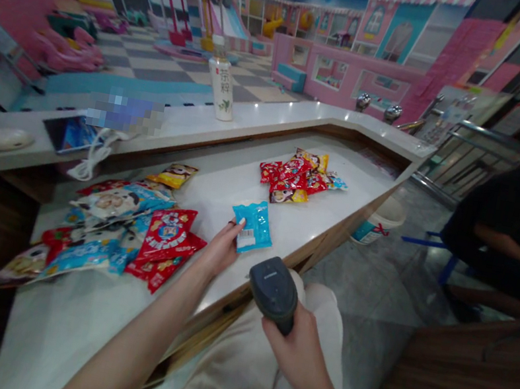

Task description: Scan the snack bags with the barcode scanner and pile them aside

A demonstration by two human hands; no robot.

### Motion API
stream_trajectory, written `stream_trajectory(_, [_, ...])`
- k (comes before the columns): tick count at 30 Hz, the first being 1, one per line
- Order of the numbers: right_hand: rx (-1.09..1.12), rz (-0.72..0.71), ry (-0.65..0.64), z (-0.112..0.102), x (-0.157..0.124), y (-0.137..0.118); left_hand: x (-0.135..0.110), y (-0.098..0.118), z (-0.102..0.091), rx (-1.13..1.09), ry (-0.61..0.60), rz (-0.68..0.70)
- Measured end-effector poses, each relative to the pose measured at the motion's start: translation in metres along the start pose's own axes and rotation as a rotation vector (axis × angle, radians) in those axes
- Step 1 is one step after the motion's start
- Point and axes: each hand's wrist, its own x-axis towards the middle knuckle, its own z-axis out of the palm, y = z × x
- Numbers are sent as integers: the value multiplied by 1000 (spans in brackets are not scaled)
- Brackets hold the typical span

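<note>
My left hand [220, 249] pinches the lower left corner of a small blue snack packet [254, 226] on the white counter [64, 334], with its barcode side showing. My right hand [296, 355] grips a dark grey handheld barcode scanner [273, 293] above my lap, its head tilted toward the packet. To the left of my left hand lies a heap of blue, white and red snack packets [132, 232]. Farther along the counter is a smaller pile of red and yellow packets [296, 177].
A raised white counter ledge [253, 116] runs behind the work surface, with a white bottle [222, 84], a tablet and a cable on it. A white bucket [380, 220] stands on the floor at right. A seated person [511, 225] in dark clothes is at right. Pink play equipment lies beyond.
</note>
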Motion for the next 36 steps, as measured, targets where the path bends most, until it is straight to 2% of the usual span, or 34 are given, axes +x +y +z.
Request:
stream_trajectory(7, [3, 4, 38, -7, -2, 3, -2, 4, 2, -8, 42, -6])
stream_trajectory(11, [11, 3, 54, -11, -3, 7, 9, 12, 11, 52, 139, 40])
stream_trajectory(13, [13, 5, 62, -13, -2, 9, 23, 18, 19, 132, 184, 135])
stream_trajectory(15, [5, 7, 79, -15, 0, 10, 43, 27, 29, 301, 205, 296])
stream_trajectory(19, [-4, 17, 93, -20, 4, 15, 92, 43, 57, 824, 231, 723])
stream_trajectory(21, [-4, 19, 92, -22, 6, 19, 116, 43, 71, 1113, 212, 821])
stream_trajectory(22, [-6, 21, 90, -23, 6, 21, 127, 40, 76, 1260, 200, 809])
stream_trajectory(24, [-12, 29, 95, -24, 7, 24, 145, 28, 82, 1509, 168, 700])
stream_trajectory(26, [-4, 45, 102, -24, 9, 26, 159, 13, 83, 1643, 128, 589])
stream_trajectory(28, [6, 56, 116, -25, 11, 26, 170, 0, 81, 1686, 102, 553])
stream_trajectory(31, [-2, 51, 122, -25, 14, 27, 179, -9, 82, 1697, 125, 579])
stream_trajectory(36, [-12, 27, 97, -22, 19, 27, 177, -5, 89, 1691, 130, 560])
